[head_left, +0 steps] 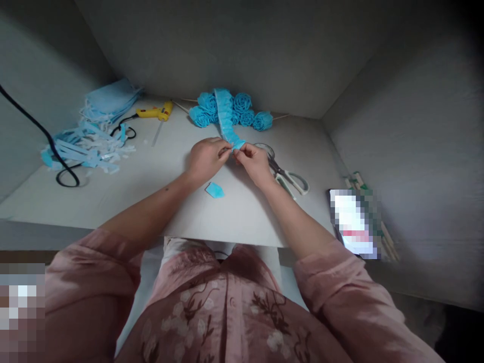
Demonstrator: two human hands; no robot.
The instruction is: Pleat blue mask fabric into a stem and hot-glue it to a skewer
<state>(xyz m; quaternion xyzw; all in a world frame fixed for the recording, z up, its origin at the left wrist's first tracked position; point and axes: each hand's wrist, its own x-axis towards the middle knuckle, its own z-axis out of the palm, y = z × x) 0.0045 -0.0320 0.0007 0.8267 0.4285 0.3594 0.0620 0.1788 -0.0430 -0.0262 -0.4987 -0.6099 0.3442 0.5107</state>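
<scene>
A long pleated light-blue fabric strip (226, 115) runs from the back of the table toward me, its far part draped over several blue rolled-fabric roses (242, 102). My left hand (207, 159) pinches the near end of this strip between thumb and fingers. Right beside it, my right hand (255, 160) pinches the same end, the fingertips of both hands almost touching. Below the hands lies a small pointed blue fabric piece (215, 190). Scissors (289, 177) with white handles rest just right of my right hand, their blades near a round clear object (265, 149) partly hidden by that hand.
At the back left, a yellow glue gun (154, 112) lies near a stack of blue face masks (111, 98). Cut strips and scraps (88, 148) spread below them, crossed by a black cable (47, 133). A blurred lit screen (351, 222) and green-wrapped sticks (386, 234) are at right.
</scene>
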